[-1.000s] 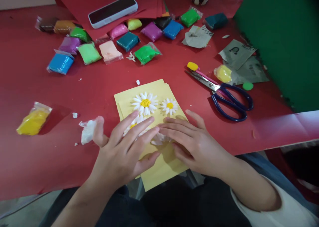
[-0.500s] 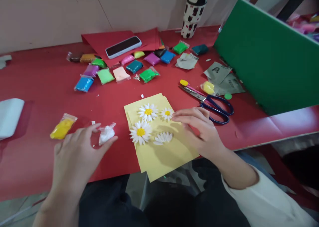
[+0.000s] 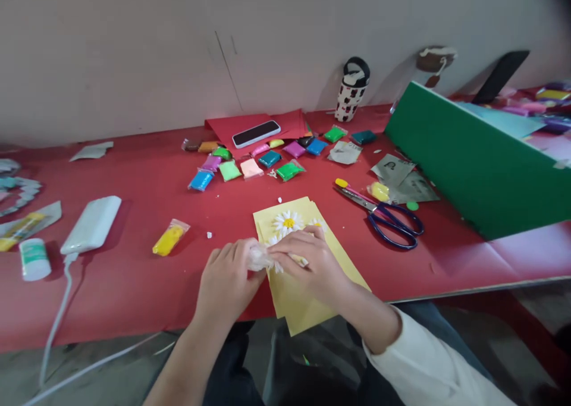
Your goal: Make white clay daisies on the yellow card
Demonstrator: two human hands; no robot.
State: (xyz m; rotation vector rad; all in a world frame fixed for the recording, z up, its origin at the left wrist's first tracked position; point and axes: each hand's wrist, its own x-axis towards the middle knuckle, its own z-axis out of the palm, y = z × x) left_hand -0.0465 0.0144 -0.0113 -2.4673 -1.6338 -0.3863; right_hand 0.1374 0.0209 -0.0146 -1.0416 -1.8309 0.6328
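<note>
A small clear packet of white clay (image 3: 257,257) is between my two hands, just over the left edge of the yellow paper sheets (image 3: 307,317). My left hand (image 3: 229,281) is closed round the packet. The fingertips of my right hand (image 3: 314,266) pinch its other end. White-petalled flowers with yellow centres lie on the paper. One flower (image 3: 288,222) shows fully beyond my hands; the others are partly covered by my fingers.
Several coloured clay packets (image 3: 229,170) and a phone (image 3: 256,134) lie further back. Scissors (image 3: 383,216) rest to the right, before a standing green board (image 3: 473,162). On the left are a yellow packet (image 3: 169,239) and a white power bank (image 3: 91,224) with a cable.
My left hand has picked up the white clay packet from the table and carried it right. My right hand has moved left to meet it. The camera view has shifted left and up.
</note>
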